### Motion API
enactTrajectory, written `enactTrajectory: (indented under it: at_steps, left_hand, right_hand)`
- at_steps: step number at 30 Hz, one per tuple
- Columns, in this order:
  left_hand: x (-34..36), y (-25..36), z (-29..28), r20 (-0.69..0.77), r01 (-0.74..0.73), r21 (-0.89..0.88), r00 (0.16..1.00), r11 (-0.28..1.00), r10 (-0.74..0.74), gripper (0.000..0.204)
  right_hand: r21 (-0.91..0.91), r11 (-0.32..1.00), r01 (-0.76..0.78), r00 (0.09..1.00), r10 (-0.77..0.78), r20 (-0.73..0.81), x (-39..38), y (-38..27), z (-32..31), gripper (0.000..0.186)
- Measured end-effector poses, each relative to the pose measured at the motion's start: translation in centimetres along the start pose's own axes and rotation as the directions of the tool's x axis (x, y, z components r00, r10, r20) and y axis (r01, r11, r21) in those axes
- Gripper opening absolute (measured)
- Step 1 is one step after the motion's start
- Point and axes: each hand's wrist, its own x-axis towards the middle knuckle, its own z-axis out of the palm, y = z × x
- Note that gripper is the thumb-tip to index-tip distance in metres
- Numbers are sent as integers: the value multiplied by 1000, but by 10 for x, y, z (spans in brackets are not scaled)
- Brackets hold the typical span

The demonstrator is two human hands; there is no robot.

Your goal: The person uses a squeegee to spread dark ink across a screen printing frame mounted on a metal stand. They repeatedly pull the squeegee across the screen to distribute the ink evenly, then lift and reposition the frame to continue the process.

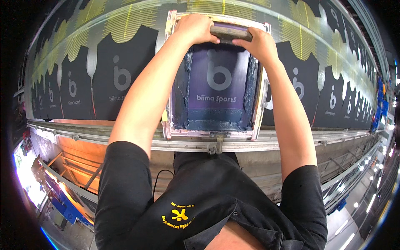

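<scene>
A screen printing frame [166, 118] with light, ink-stained edges lies on the long printing table in front of me. Its purple mesh [200, 66] carries a pale emblem and lettering, and dark ink is smeared along the sides and near edge. At the far end of the mesh is a squeegee [230, 33] with a worn, dark handle. My left hand [196, 29] is closed round its left end, thumb on the near side. The right end is gripped by my right hand [259, 42]. Both arms are stretched forward. The squeegee's blade is hidden.
Dark shirt panels [121, 75] with pale printed emblems lie in a row on both sides of the frame. Yellow-lined table surface [225, 8] shows beyond them. A metal rail [183, 144] with a clamp [214, 148] runs along the near edge, close to my body.
</scene>
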Motion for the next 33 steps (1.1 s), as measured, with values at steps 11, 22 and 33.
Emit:
enactTrajectory:
  at_steps: [11,22,33]
  left_hand:
    - [-233,103,69,78,-6,-65,997,998,11,37]
    - [-187,102,64,504,137,-235,864,962,0,62]
    - [-90,37,-7,336,-30,-301,932,953,135,56]
  right_hand:
    - [60,991,118,987,-110,-120,-253,-62,19,51]
    - [64,990,-128,904,90,417,-233,-41,7,77]
    - [586,626,-515,703,699,-129,-211,60,0,36]
